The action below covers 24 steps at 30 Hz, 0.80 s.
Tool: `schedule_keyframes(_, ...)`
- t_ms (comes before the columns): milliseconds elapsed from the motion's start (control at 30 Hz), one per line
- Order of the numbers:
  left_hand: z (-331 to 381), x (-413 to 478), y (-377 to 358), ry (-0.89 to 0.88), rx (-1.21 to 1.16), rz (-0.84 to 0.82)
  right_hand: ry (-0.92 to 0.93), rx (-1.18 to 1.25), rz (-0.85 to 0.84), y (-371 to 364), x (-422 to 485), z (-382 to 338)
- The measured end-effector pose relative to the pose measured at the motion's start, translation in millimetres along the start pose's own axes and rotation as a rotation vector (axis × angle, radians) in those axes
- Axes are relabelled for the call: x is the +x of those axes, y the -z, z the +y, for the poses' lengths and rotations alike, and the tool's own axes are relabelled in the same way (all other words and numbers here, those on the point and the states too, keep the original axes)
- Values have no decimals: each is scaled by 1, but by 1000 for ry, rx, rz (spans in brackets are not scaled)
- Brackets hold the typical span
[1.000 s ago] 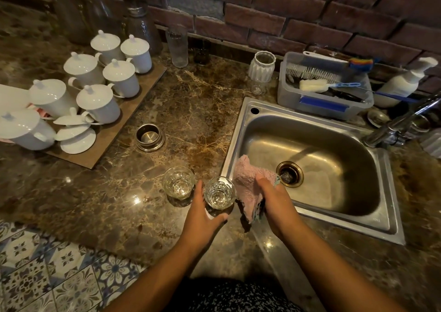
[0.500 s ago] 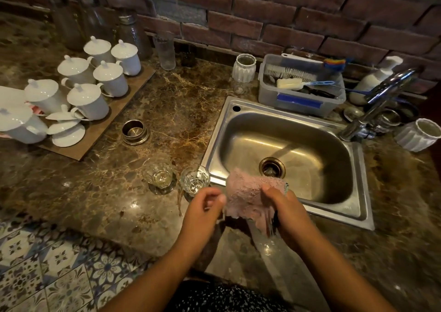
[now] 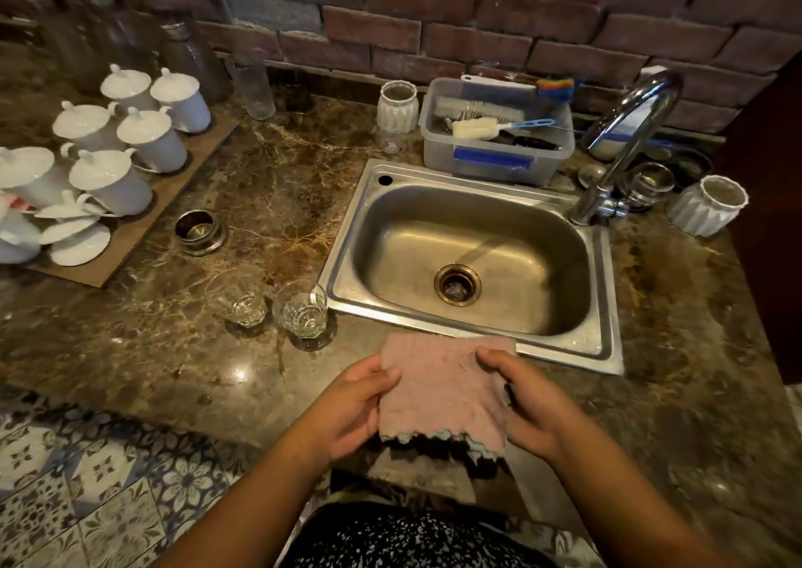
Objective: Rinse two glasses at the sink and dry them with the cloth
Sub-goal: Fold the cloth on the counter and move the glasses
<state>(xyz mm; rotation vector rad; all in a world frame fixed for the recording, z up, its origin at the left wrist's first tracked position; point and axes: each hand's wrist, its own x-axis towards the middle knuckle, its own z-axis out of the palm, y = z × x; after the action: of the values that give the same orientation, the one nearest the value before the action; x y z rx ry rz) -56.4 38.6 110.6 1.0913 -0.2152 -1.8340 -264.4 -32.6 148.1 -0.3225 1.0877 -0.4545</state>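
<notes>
— Pink, that cloth (image 3: 442, 389) — folded to a rough square, and both hands have hold of it. The left hand (image 3: 347, 407) pinches its left edge, thumb on top and the other fingers tucked beneath; the right hand (image 3: 529, 402) grips the right edge the same way, thumb pressed down near the upper corner.

— Is it lying on anything?

— Hard to say. It is spread between the hands over the front of the brown marble counter (image 3: 217, 350); whether it touches the stone I cannot tell. A scalloped pale-green hem shows along the edge nearest the person.

— And the glasses?

— Neither hand is on them. Two clear faceted tumblers stand upright on the counter, beyond the left hand and a little to its left. The nearer glass (image 3: 302, 309) stands just beside the front left corner of the steel sink (image 3: 347, 237); the other glass (image 3: 238, 296) stands just to its left, close by but apart, as far as I can make out.

— The sink itself?

— Straight beyond the cloth, its front rim close to the cloth's far edge. The brass-ringed drain (image 3: 457, 284) sits in the middle of the basin — no water running that I can see. The chrome tap (image 3: 625, 142) arches up at the far right corner, well beyond the right hand.
</notes>
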Motion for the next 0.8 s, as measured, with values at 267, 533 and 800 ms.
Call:
schedule_keyframes(267,-28,20,22,-68,334,39,91,-276,201,40,33,48)
schedule_keyframes(533,-39,33,40,-262,1116,302,384,-1146,446,52,46,60)
schedule_keyframes(800,-39,28,49,-440,1613,401,662,-1482,457,62,38,72)
